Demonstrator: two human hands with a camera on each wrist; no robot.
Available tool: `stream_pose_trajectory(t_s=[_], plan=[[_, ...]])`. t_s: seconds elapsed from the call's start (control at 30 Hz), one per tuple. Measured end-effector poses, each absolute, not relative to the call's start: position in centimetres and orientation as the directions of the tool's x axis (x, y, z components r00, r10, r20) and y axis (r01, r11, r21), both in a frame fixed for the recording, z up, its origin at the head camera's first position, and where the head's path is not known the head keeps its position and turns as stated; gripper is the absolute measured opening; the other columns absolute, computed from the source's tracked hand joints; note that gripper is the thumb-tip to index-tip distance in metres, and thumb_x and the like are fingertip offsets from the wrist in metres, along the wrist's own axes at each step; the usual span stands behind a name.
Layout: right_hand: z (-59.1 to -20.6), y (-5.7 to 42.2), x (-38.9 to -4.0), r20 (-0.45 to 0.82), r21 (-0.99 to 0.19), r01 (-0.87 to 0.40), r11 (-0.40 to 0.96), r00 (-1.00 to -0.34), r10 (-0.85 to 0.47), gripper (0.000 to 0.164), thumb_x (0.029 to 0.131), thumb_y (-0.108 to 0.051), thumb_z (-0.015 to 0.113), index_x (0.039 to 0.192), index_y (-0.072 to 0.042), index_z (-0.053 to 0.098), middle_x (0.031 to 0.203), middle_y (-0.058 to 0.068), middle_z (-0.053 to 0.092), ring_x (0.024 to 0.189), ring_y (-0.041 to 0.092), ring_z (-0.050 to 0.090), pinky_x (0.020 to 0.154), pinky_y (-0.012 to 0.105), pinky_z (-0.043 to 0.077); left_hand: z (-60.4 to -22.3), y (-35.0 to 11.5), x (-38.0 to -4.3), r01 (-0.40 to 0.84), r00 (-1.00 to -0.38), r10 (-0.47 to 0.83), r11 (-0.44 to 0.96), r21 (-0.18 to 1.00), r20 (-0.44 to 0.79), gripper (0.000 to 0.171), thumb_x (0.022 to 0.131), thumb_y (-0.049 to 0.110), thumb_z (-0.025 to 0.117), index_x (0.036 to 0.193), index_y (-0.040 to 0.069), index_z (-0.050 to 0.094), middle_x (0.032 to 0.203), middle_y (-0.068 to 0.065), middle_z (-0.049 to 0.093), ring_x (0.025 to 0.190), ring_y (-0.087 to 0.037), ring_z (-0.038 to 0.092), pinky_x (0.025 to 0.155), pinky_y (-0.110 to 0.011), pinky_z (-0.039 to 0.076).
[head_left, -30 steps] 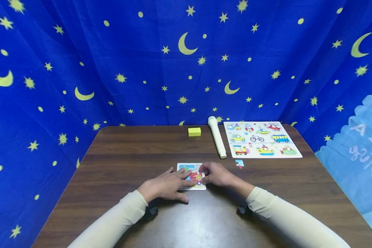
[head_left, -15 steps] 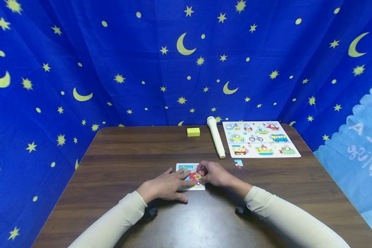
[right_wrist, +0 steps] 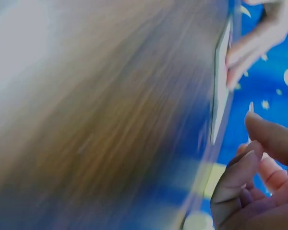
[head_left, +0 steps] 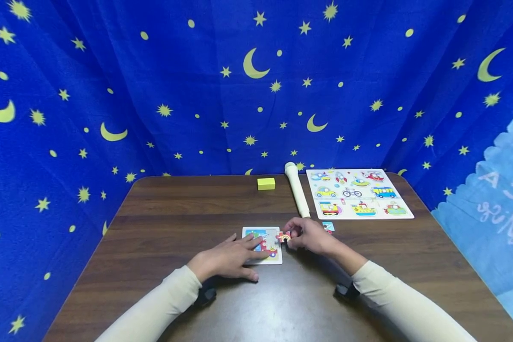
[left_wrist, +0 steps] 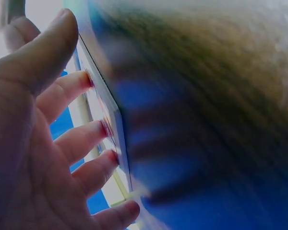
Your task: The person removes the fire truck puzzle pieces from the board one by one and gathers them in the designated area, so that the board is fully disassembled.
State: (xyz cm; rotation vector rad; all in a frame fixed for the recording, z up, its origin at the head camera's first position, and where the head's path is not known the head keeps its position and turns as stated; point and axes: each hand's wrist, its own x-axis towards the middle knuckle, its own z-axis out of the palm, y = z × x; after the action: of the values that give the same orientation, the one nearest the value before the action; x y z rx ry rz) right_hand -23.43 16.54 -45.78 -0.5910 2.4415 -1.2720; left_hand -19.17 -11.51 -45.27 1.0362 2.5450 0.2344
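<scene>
My left hand (head_left: 232, 256) rests with spread fingers on a small white-framed jigsaw puzzle (head_left: 262, 231) with a colourful picture. In the left wrist view, several fingertips (left_wrist: 105, 128) press on the puzzle's face, while the thumb is off it. Just past the puzzle's right edge, my right hand (head_left: 311, 236) pinches a red and yellow puzzle piece (head_left: 284, 236) between thumb and fingers. The right wrist view shows that piece (right_wrist: 251, 108) nearly edge-on. A bare greyish patch shows in the puzzle's right part. Partly behind the right hand lies a loose blue puzzle piece (head_left: 327, 226).
Toward the back right of the wooden table (head_left: 175, 204) lies a large board of vehicle pictures (head_left: 346, 183). A cream, microphone-shaped stick (head_left: 297, 190) lies left of it. Farther left is a yellow block (head_left: 266, 184). A blue starry curtain (head_left: 205, 85) hangs behind.
My right hand has drawn the red and yellow piece out of the puzzle and moved right with it, uncovering a greyish patch. The left hand stays on the puzzle.
</scene>
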Motion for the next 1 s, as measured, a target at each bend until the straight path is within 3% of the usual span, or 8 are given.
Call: stream_pose_trajectory(t_s=[0.27, 0.5, 1.0], plan=[[-45.5, 23.5, -23.3, -0.186, -0.857, -0.110, 0.504, -0.845, -0.501, 0.029, 0.086, -0.002, 0.073, 0.113, 0.000, 0.063, 0.077, 0.004, 0.056, 0.061, 0.013, 0.050, 0.046, 0.022, 0.037, -45.4, -11.5, -19.1, 0.634, -0.662, 0.698, 0.716, 0.291, -0.273, 0.068, 0.093, 0.061, 0.064, 0.154, 0.042, 0.042, 0.169, 0.001, 0.025, 0.157, -0.028, 0.018, 0.121, -0.065, 0.020], [-46.0, 28.3, -23.7, -0.160, -0.868, -0.113, 0.483, -0.858, -0.488, 0.029, 0.085, 0.004, 0.072, 0.110, 0.010, 0.060, 0.074, 0.002, 0.057, 0.060, 0.008, 0.050, 0.053, 0.022, 0.043, -45.3, -11.6, -19.0, 0.626, -0.661, 0.696, 0.717, 0.305, -0.280, 0.067, 0.094, 0.060, 0.064, 0.155, 0.041, 0.043, 0.169, 0.000, 0.024, 0.157, -0.029, 0.017, 0.121, -0.065, 0.018], [-46.7, 29.2, -24.1, -0.216, -0.802, -0.118, 0.586, -0.856, -0.469, 0.035, 0.082, 0.001, 0.075, 0.114, 0.006, 0.061, 0.071, 0.000, 0.054, 0.058, 0.009, 0.048, 0.051, 0.021, 0.039, -45.7, -11.6, -19.1, 0.633, -0.658, 0.699, 0.715, 0.297, -0.280, 0.069, 0.094, 0.061, 0.062, 0.156, 0.041, 0.040, 0.170, 0.001, 0.022, 0.157, -0.028, 0.016, 0.121, -0.066, 0.017]])
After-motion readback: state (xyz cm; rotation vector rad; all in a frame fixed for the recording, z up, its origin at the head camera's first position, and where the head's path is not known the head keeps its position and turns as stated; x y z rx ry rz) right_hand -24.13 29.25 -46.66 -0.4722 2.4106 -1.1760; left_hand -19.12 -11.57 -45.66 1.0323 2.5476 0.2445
